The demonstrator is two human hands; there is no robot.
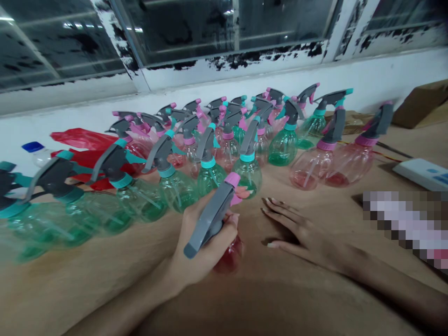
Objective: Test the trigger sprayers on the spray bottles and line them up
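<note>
The left hand's (213,247) fingers curl around a spray bottle (214,217), nozzle pointing away; the right hand (310,235), fingers spread, lies right of it on the table (115,263).

There are 2 hands (301,228), 20-plus spray bottles (214,215) and 1 blue-capped bottle (40,155).
</note>
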